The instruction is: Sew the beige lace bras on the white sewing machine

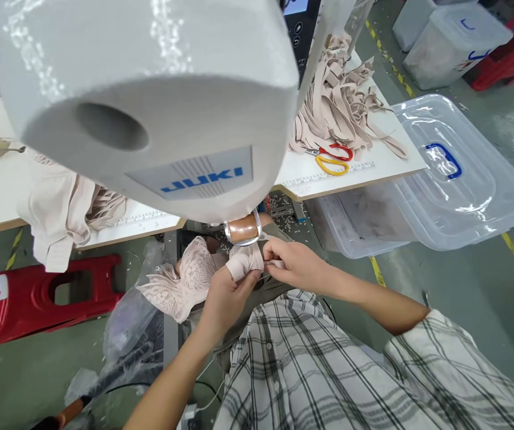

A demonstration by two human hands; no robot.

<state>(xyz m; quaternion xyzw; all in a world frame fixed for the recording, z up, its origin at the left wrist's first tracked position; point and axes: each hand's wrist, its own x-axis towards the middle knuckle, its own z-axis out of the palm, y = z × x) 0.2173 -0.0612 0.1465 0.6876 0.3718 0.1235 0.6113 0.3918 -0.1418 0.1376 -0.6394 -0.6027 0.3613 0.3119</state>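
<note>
A pale pink lace bra hangs below the head of a white JUKI sewing machine. My left hand is closed on the bra's smooth fabric band, thumb on top. Close beside it, my right hand pinches the other end of the same band, fingers curled in. A lace cup drapes to the left of my left hand. Just above both hands sits a metal-rimmed, copper-coloured part of the machine. The needle area is hidden behind the machine head.
Beige straps are heaped on the right table, with red-and-yellow-handled scissors at their edge. More bra pieces overhang the left table edge. A red stool stands at left, a lidded clear plastic bin at right.
</note>
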